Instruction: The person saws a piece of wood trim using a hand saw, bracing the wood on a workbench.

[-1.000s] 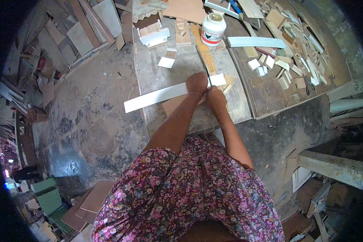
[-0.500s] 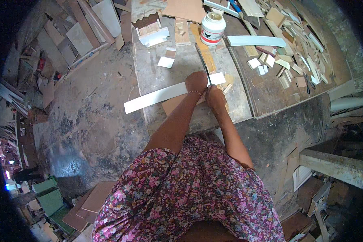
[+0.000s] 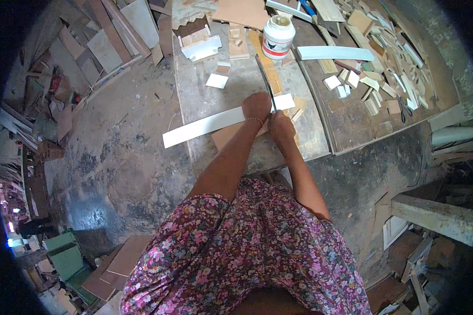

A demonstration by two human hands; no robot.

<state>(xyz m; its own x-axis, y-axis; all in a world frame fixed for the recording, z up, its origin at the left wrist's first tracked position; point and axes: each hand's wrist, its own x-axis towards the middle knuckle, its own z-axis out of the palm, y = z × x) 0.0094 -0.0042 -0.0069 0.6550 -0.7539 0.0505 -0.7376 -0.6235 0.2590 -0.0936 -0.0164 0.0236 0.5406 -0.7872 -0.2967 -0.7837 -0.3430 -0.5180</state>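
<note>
A long white strip [image 3: 202, 127] lies slantwise over the near table, its left end sticking out past the table's edge. My left hand [image 3: 257, 107] is closed over it near its right end, pressing it down; the fingertips are hidden. Just to the right, my right hand [image 3: 282, 127] grips the near end of a saw [image 3: 265, 74], its narrow dark blade seen edge-on. The blade crosses the strip beside my left hand and points away from me. Beyond the blade shows the strip's short right end [image 3: 285, 101]. Under the strip lies a brown board [image 3: 226, 137].
A white glue tub [image 3: 278, 37], open at the top, stands beyond the saw. Small white offcuts [image 3: 217, 80] lie to the left. On the right-hand table are another white strip [image 3: 335, 53], a hammer [image 3: 320, 26], scissors [image 3: 404, 111] and many wood scraps [image 3: 370, 84].
</note>
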